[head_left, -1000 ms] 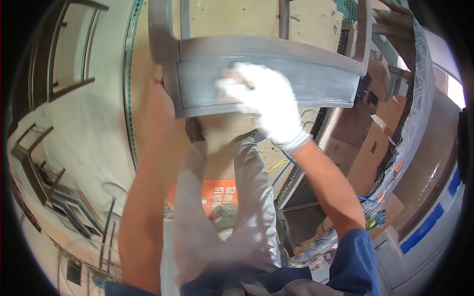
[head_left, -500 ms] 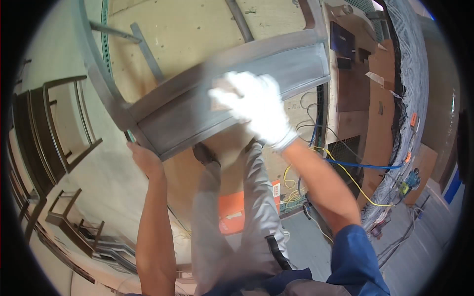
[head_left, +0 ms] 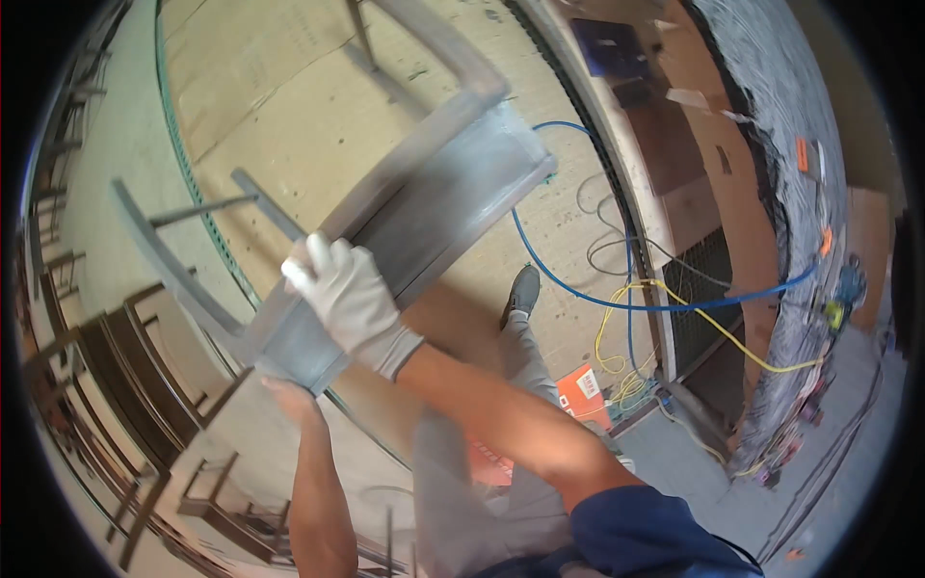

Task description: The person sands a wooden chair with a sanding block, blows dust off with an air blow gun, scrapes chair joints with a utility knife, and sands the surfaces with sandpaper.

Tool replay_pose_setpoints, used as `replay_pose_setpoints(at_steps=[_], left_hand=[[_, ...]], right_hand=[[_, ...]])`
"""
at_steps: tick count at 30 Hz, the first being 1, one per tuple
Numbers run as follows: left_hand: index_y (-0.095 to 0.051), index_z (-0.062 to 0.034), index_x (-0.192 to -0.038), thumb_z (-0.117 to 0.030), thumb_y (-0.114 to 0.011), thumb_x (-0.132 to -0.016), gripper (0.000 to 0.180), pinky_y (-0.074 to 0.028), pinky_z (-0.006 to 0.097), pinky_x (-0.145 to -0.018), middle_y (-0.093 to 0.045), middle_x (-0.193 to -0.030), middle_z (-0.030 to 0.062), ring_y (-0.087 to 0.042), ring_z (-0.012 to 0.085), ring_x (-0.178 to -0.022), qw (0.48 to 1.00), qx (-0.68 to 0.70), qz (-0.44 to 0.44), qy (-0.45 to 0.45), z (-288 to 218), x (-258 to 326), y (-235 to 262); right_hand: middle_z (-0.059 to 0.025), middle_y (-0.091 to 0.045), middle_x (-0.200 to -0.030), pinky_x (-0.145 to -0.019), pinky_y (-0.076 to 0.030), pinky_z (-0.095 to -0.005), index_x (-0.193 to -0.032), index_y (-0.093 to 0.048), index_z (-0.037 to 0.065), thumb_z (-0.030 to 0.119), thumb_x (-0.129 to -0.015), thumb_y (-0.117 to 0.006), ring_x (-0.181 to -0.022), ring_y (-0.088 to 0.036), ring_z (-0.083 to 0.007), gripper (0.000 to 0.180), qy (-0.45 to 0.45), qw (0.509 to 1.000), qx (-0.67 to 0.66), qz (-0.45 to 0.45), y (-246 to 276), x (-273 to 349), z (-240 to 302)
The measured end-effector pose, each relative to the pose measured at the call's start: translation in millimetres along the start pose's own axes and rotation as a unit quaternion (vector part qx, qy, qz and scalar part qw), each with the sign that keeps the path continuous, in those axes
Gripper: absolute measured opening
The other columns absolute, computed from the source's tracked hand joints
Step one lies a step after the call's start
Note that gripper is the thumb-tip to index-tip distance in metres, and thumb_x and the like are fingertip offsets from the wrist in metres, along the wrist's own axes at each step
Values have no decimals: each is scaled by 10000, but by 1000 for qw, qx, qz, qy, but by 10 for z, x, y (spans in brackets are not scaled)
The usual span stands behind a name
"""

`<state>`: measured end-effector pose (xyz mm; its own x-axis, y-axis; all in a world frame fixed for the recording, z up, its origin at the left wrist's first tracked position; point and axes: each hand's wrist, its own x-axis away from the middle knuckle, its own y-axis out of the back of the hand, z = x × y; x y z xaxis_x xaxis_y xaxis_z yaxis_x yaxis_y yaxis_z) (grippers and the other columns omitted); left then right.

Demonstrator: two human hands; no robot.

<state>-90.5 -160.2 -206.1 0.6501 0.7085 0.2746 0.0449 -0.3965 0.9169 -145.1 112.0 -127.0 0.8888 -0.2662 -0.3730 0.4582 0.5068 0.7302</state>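
Note:
A grey wooden furniture frame (head_left: 453, 178), with a broad panel, curved rail and legs, is held tilted in front of me. My left hand (head_left: 294, 397), bare, grips its near left corner, the fingertips partly hidden behind the wood. My right hand (head_left: 349, 303), in a white glove, reaches across to the panel's left end and presses on the rail there, fingers bent. What lies beneath those fingers is mostly hidden now; in the earlier view a small brown pad showed there.
Dark wooden frames (head_left: 130, 371) stand along the left. A blue hose (head_left: 665, 307) and yellow cord (head_left: 737, 339) run at the right, by a plastic-wrapped edge (head_left: 771, 125). An orange box (head_left: 583, 393) lies near my feet. A cardboard sheet (head_left: 279, 58) covers the floor ahead.
My right hand has swept from the middle of the panel to its left end. The furniture frame has turned, its right end swinging away from me. My left hand keeps hold of the corner.

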Motion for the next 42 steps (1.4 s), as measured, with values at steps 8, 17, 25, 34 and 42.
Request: replay_pose_setpoints(at_steps=[8,17,25,34,42], left_hand=[[-526,94,-1399,-424,-387,-1107,610,-459,534,-1038,-574,-1382,343,-590,459,-1248,949,-132,13,-285,82,386,182],[-233,61,-1602,-325,-613,-1005,806,-292,502,-1230,-195,-1658,335,-286,465,-1517,788,-262,153,-536,-816,1818,-12],[-112,194,-1549,-265,-629,-962,907,-203,531,-1261,-119,-1624,427,-134,549,-1530,814,-373,182,-406,-1101,1665,-422],[-411,135,-1452,-356,-598,-978,708,-265,529,-1226,-456,-1432,423,-353,553,-1415,696,-401,431,-410,-1372,1183,-310],[-202,136,-1580,-331,-654,-874,960,-134,456,-1280,-201,-1645,372,-154,469,-1563,828,-313,377,-272,-1439,1416,-299]], right_hand=[[-110,-613,-966,-636,-451,-448,-996,-643,117,205,-887,-664,-827,-616,-289,142,-242,964,-90,-70,1178,-720,-1480],[-236,-541,-1435,-967,-507,-485,-1473,-534,110,258,-863,-738,-1165,-602,-434,660,-292,953,-17,77,2828,726,-1527],[-204,-570,-1455,-1130,-412,-461,-1472,-543,66,241,-898,-729,-1333,-540,-381,628,-355,868,286,-196,5865,1266,-3237],[-220,-509,-1506,-1166,-384,-472,-1362,-621,112,149,-803,-783,-1388,-479,-402,584,-238,921,299,-72,6431,679,-4376],[-149,-681,-1292,-1073,-479,-414,-1248,-690,80,133,-930,-661,-1262,-613,-330,323,-165,927,301,-154,6581,418,-4709]])
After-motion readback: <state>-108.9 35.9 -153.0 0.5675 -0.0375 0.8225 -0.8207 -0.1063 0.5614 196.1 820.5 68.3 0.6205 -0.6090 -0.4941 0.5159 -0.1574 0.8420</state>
